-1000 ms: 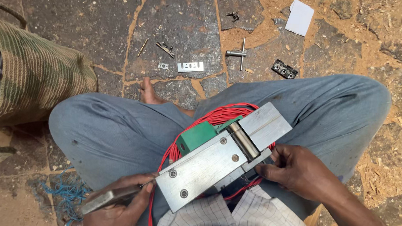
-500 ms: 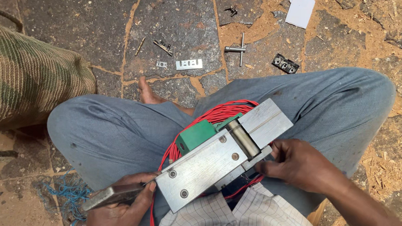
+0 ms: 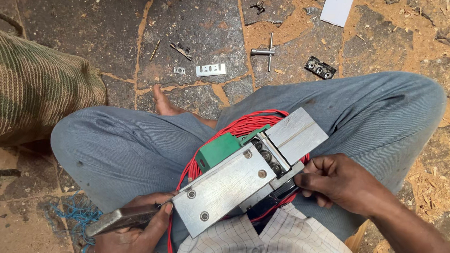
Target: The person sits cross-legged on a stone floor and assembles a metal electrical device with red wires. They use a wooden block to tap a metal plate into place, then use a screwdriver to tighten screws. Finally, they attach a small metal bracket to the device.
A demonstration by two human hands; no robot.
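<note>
- Electric planer [image 3: 243,175] lies sole-up across the lap, centre of frame, over a red cable [image 3: 235,129].
- Left hand [image 3: 134,234], lower left: fingers clenched around a metal tool [image 3: 117,220].
- Right hand [image 3: 341,183], right of centre: fingers grasp the planer's side.

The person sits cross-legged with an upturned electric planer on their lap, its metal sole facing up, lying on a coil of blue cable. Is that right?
Not quite: the cable coiled under the planer is red, not blue, as the head view shows. The rest holds: the planer lies sole up on the crossed legs, with the right hand gripping its side and the left hand at its near end.
</note>
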